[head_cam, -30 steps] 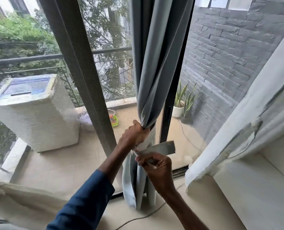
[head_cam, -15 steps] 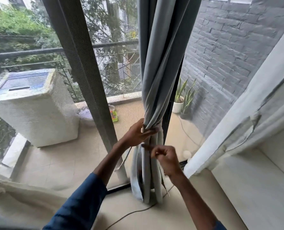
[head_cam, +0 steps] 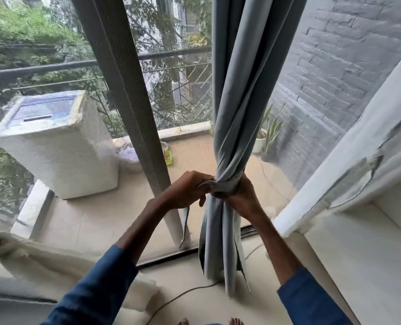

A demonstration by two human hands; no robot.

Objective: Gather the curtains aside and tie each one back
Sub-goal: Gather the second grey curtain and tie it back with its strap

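Two hands are closed on the grey curtain [head_cam: 238, 95] at its cinched waist, one on each side and close together. The curtain hangs in front of the sliding glass door, bunched into a narrow column; below the cinch its folds fall to the floor beside the door track.

Left hand [head_cam: 187, 191]: fingers curled, pinching the grey tie-back strip [head_cam: 219, 184] where it crosses the bunch. A loose end of the strip hangs below this hand against the glass.

Right hand [head_cam: 242, 198]: fingers wrapped round the gathered curtain from the right, at the level of the strip. Whether it also holds the strip cannot be told.

Both forearms wear blue sleeves [head_cam: 94, 292].

Surroundings: a white curtain [head_cam: 340, 170] hangs at the right, drawn against the white wall. A dark door frame post [head_cam: 124, 90] stands left of the grey curtain. On the balcony outside are a white washing machine [head_cam: 56, 146] and a potted plant [head_cam: 271, 132] by the grey brick wall [head_cam: 349, 66]. A cable [head_cam: 183, 296] lies on the indoor floor.
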